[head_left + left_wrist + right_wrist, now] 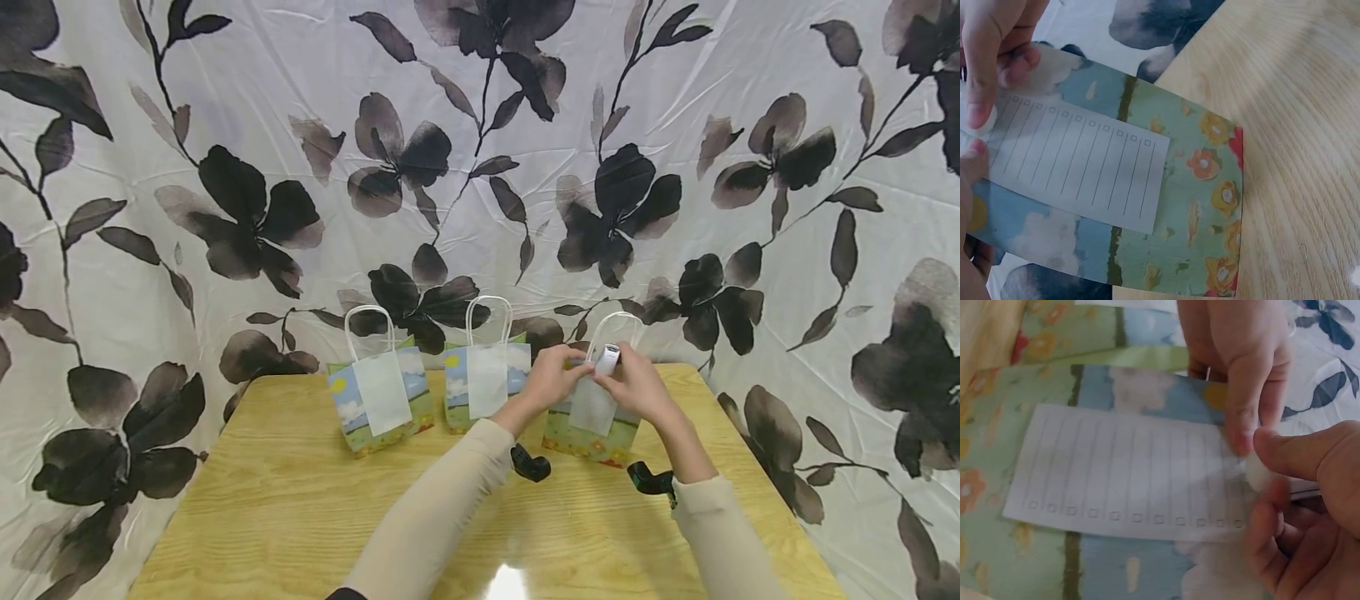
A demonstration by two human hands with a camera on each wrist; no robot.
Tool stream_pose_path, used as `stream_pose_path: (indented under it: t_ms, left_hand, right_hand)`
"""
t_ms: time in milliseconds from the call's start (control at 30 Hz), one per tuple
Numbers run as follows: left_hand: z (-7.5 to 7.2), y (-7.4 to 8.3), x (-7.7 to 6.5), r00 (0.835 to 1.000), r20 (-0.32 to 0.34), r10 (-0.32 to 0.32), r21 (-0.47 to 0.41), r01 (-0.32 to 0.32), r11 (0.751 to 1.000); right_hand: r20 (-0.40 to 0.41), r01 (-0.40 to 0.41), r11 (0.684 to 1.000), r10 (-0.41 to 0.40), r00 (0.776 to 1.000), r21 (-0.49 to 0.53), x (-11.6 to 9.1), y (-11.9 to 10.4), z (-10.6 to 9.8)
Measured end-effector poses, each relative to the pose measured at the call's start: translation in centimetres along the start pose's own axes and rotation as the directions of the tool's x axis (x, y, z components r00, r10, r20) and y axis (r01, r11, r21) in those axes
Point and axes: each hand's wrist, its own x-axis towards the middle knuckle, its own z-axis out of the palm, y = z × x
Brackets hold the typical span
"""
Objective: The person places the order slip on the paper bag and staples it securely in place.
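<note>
At the right of the table stands a paper gift bag (581, 446) printed with sky, grass and flowers. A white checklist slip (1129, 469) with ruled lines and small boxes lies against its front. My left hand (553, 382) pinches the bag's top edge and the slip's upper end between thumb and fingers. In my right hand (639, 385) is a small white stapler (607, 358), held over that same top edge. The thumbs nearly meet there, and the fingers hide much of the stapler. White twisted handles (617, 319) rise behind the hands.
Two similar bags, one in the middle (453, 396) and one at the left (347, 412), stand upright with white slips on their fronts. A thin bent wire (1302, 252) lies on the wooden table (300, 517). Floral cloth (480, 208) hangs behind the table.
</note>
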Motion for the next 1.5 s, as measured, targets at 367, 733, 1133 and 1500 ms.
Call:
stream_pose_path:
  t_ms: [367, 733, 1133, 1500]
  left_hand:
    - [0.2, 0.0, 0.3, 0.999, -0.016, 0.035, 0.028, -0.034, 0.999]
    - [0.2, 0.0, 0.4, 1.000, -0.012, -0.001, -0.030, 0.000, 1.000]
    - [0.0, -0.1, 0.7, 0.999, -0.031, -0.017, -0.030, 0.016, 0.999]
    - [-0.3, -0.2, 1.2, 1.000, 0.023, 0.016, 0.101, -0.018, 0.995]
  right_hand:
    - [-0.010, 0.081, 0.996, -0.081, 0.997, -0.031, 0.2, 1.3, 0.0]
    - [-0.232, 0.280, 0.959, -0.283, 0.931, -0.049, 0.9, 2.9, 1.4]
    - [-0.133, 0.204, 0.979, -0.203, 0.970, -0.009, 1.0, 2.0, 0.7]
    - [-0.382, 0.174, 0.948, -0.062, 0.922, 0.266, -2.4, 0.2, 0.4]
